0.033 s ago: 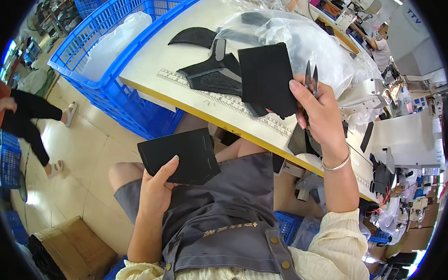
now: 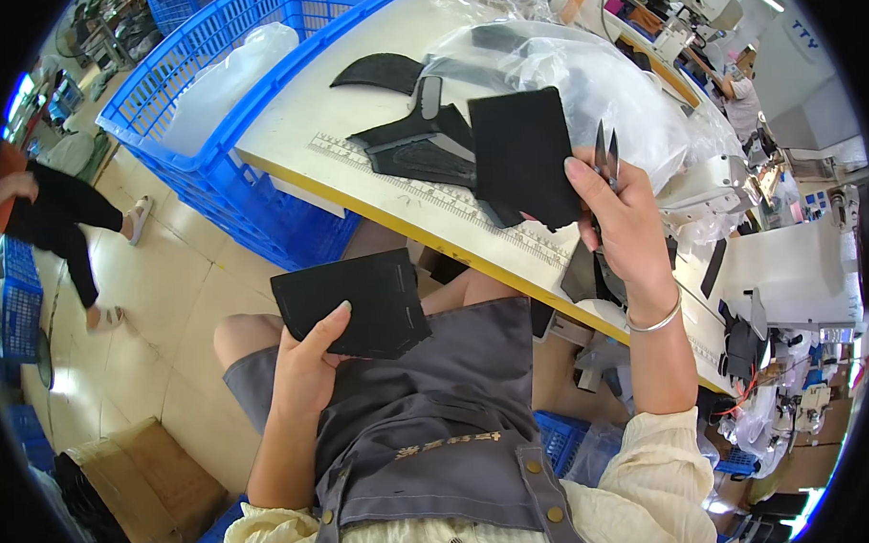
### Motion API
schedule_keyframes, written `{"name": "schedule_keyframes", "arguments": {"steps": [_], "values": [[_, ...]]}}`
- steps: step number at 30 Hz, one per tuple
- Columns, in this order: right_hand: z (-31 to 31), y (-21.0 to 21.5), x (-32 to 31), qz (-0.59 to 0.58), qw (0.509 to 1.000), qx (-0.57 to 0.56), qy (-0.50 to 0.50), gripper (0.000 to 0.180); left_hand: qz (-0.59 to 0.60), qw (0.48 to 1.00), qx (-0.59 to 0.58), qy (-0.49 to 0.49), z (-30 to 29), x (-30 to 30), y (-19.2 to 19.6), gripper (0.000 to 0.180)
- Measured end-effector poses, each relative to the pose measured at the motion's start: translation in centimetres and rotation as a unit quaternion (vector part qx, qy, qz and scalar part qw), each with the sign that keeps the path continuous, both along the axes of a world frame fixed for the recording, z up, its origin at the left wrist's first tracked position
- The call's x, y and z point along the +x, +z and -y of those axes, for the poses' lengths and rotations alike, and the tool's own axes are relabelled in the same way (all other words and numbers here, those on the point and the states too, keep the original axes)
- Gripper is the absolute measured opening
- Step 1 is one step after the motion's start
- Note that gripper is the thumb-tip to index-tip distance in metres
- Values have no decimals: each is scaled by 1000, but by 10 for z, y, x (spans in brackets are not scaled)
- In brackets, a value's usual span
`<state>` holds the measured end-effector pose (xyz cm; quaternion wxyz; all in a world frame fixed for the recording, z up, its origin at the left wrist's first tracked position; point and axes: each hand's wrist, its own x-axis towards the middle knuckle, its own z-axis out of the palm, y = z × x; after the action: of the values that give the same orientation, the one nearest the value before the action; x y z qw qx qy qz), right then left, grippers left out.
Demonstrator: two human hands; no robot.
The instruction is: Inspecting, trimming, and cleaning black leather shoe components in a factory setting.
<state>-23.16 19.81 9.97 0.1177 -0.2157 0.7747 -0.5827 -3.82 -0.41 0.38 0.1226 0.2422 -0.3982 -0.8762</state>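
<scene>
Left grip point(image 2: 307, 374) pinches a pale-dashed black panel point(image 2: 363, 293) left of the frame's centre; right grip point(image 2: 629, 219) grasps a plain black piece point(image 2: 521, 154) and pointed snips point(image 2: 613, 157), upper right of centre, over the table point(image 2: 304, 108). Both pieces look light, fairly stiff, best held by an edge.

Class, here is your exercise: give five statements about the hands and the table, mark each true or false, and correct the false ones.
1. The left hand holds a black panel. True.
2. The right hand is empty. False: the right hand holds a second black panel and pointed snips.
3. A bangle circles the left wrist. False: the bangle is on the right wrist.
4. A ruler strip lies on the table. True.
5. The large basket beside the table is red. False: that basket is blue.
</scene>
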Motion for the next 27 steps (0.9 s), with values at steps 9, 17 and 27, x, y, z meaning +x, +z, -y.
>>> {"name": "schedule_keyframes", "arguments": {"steps": [9,17,27], "values": [[-6,-32,-30,-363,882,295,-57,27,-1,1000,12,-22,1,0,-4,23],[75,-49,-53,-525,817,195,139,27,14,999,-7,-28,5,-4,-8,23],[198,-68,-147,-477,775,402,96,20,34,999,-10,13,18,11,-13,22]]}}
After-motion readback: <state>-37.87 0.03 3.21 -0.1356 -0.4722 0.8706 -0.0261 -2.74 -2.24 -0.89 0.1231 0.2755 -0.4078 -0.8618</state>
